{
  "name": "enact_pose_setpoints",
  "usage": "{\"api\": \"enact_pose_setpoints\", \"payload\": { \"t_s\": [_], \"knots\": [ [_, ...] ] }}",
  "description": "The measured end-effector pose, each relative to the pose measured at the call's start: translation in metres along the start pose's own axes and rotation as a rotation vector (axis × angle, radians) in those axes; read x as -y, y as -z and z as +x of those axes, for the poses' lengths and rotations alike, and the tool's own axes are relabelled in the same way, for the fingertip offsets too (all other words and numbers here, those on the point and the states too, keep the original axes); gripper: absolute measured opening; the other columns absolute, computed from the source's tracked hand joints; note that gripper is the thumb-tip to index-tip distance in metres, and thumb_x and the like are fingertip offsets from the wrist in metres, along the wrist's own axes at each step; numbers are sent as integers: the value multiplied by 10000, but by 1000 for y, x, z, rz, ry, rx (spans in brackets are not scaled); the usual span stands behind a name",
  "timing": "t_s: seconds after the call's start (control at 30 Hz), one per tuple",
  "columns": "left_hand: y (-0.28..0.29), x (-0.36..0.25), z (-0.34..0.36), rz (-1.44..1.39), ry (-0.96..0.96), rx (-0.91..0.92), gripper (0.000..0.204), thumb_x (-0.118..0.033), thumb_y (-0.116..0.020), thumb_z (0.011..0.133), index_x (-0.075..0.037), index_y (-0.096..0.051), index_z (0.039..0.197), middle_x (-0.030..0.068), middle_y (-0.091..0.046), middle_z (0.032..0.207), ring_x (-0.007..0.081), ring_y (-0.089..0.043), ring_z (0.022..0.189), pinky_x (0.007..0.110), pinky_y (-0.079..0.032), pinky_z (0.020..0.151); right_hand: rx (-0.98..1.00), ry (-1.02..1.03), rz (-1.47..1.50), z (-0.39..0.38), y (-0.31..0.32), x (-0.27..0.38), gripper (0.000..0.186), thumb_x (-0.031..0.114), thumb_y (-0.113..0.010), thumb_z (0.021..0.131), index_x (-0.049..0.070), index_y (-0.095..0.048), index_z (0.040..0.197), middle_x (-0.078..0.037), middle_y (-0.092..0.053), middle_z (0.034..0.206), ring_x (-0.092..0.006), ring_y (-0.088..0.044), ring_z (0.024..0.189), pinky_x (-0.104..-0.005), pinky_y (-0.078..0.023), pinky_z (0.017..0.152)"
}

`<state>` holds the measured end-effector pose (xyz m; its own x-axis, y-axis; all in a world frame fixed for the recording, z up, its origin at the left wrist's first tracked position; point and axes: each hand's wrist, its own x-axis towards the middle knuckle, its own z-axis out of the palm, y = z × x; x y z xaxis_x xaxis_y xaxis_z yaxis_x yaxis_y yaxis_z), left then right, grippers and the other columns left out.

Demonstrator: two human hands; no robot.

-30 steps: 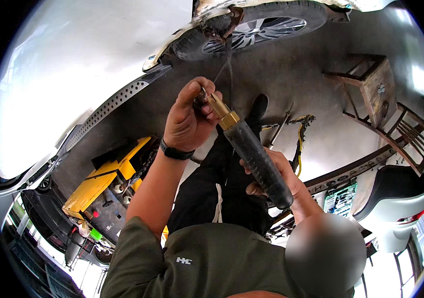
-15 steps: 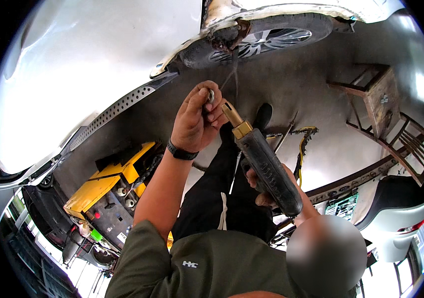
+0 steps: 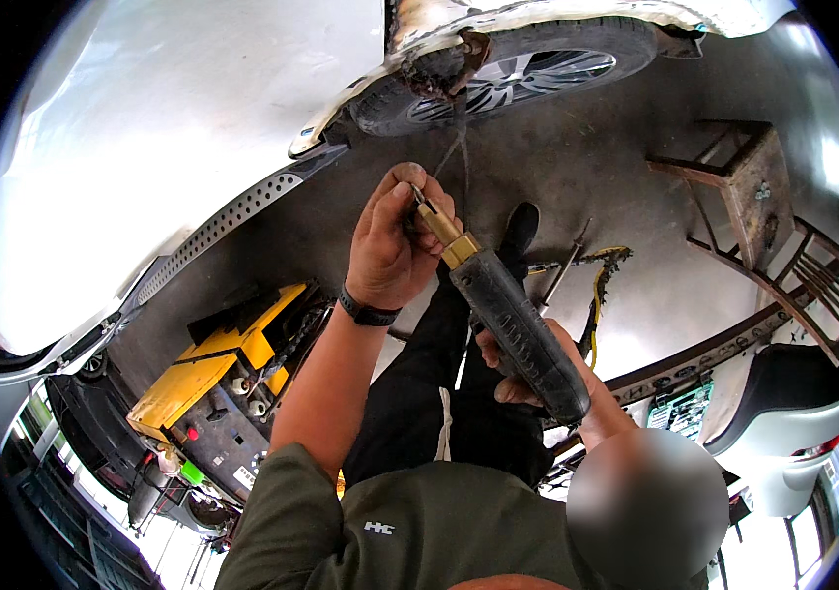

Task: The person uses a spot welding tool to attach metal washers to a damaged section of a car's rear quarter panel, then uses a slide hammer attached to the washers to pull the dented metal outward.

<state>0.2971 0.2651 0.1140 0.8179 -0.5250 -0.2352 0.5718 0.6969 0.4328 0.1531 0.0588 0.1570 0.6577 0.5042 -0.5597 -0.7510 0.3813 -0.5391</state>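
My right hand [image 3: 506, 372] is wrapped round the black body of a dent-puller spot-welding gun [image 3: 522, 329], which points up and to the left. At its far end is a slotted brass tip [image 3: 444, 226]. My left hand [image 3: 390, 241], wearing a dark wristband, pinches a small metal ring [image 3: 417, 193] between thumb and finger. That ring is at the slot of the brass tip; whether it sits inside the slot I cannot tell. Beyond my hands stands the car's wheel [image 3: 537, 84], below bodywork with a rusty, torn patch [image 3: 444, 69].
A white car panel [image 3: 173, 118] fills the far left. The yellow machine [image 3: 198, 379] stands at the left. At the right is a wooden stool [image 3: 758, 197]. Behind my right arm, a rod [image 3: 567, 261] and a yellow-and-black chain [image 3: 606, 280] lie near a green tool set [image 3: 680, 408].
The gun has moved up and left, bringing its brass tip from beside my left fingers to the ring. My left hand keeps its pinch.
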Motion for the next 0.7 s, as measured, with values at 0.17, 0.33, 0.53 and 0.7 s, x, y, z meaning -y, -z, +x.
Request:
{"api": "enact_pose_setpoints", "payload": {
  "t_s": [0.17,0.33,0.53,0.7],
  "knots": [
    [10,10,9,-4,-33,41,189,-296,-507,1056,-134,-582,1119,20,-530,861,137,-489,761,311,-432,685,22,108,-66,13,7,-11,478,-27,-884,668,90,-693,1091,-53,-678,1176,-178,-640,1103,-348,-507,991],
    [15,11,24,-55,4,-164,194,-317,-549,1034,-136,-593,1089,16,-533,863,143,-500,780,318,-445,703,-73,304,-359,43,23,-22,418,120,-896,718,63,-683,1073,-97,-699,1061,-225,-657,998,-362,-494,891],
    [16,-8,69,249,-60,-438,265,-382,-627,970,-134,-596,1058,13,-548,855,148,-524,755,316,-479,705,-207,629,-784,95,47,9,417,83,-887,714,39,-677,1072,-71,-693,954,-206,-642,861,-336,-484,777],
    [15,-21,84,591,-183,-430,361,-413,-629,963,-90,-606,1124,30,-593,906,165,-602,807,344,-536,740,-221,743,-810,115,54,16,456,101,-902,700,12,-678,1087,-90,-704,951,-223,-648,864,-348,-487,787]
  ]
}}
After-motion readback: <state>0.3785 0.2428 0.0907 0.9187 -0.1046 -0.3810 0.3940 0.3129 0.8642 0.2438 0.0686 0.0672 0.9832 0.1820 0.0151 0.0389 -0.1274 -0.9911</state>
